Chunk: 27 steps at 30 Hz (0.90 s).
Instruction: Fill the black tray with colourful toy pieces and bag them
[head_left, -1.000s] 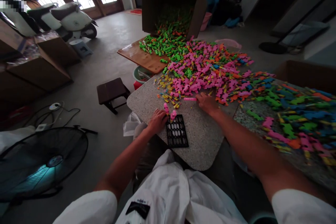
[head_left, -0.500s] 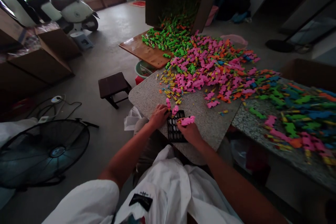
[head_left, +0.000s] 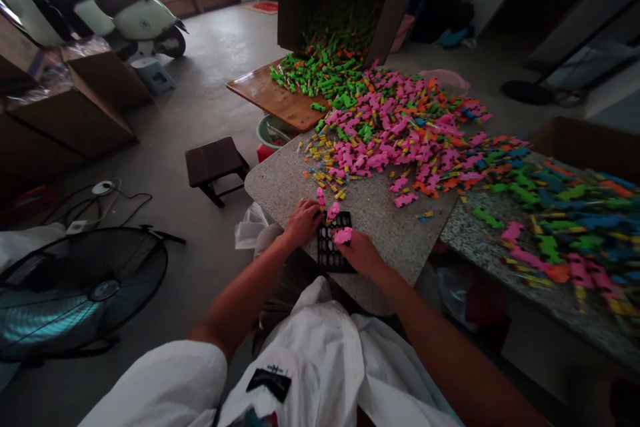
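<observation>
Pink plastic toy piece with dark marks (head_left: 343, 235) is in the right hand (head_left: 361, 253), pinched at the fingertips, hand nearly closed, piece over the right part of the black rectangular plastic grid tray (head_left: 327, 258). Tray lies flat near the close edge of the grey speckled stone-look tabletop (head_left: 277, 180). Two upright pink toys with yellow lower parts (head_left: 333, 213) are at the tray's far end, side by side. Left hand (head_left: 304, 221) is at the tray's far left corner, fingers bent, tips right by the leftmost of those two; can't tell if it grips toy or tray. Beyond the tray: loose heap of mostly pink plastic toys (head_left: 390, 137), running into a bright green plastic toy heap (head_left: 320, 77) that spills from a brown cardboard box on its side (head_left: 389, 23) onto an orange-brown wooden board (head_left: 265, 95).
</observation>
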Tool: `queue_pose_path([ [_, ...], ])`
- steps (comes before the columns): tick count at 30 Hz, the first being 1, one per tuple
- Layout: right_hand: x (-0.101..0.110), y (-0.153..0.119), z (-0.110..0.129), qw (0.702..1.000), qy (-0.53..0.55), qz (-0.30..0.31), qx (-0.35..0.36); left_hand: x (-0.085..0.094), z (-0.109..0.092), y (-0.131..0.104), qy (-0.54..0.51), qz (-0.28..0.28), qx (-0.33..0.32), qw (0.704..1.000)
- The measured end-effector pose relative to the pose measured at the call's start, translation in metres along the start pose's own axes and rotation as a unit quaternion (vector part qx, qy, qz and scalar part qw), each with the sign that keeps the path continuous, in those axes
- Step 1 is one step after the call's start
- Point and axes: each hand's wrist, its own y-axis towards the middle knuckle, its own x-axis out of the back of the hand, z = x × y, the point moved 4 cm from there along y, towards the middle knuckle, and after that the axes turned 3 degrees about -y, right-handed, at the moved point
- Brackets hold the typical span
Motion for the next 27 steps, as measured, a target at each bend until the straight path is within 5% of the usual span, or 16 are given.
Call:
queue_pose_path([
  [14, -0.015, -0.002, 0.009, 0.972, -0.199, -0.106, -0.067, 0.002, -0.004, 0.0, -0.002, -0.006, 0.005, 1.0],
  [27, 0.0, 0.001, 0.016, 0.989, -0.136, -0.027, -0.055, 0.003, -0.002, 0.002, -0.009, -0.011, -0.003, 1.0],
])
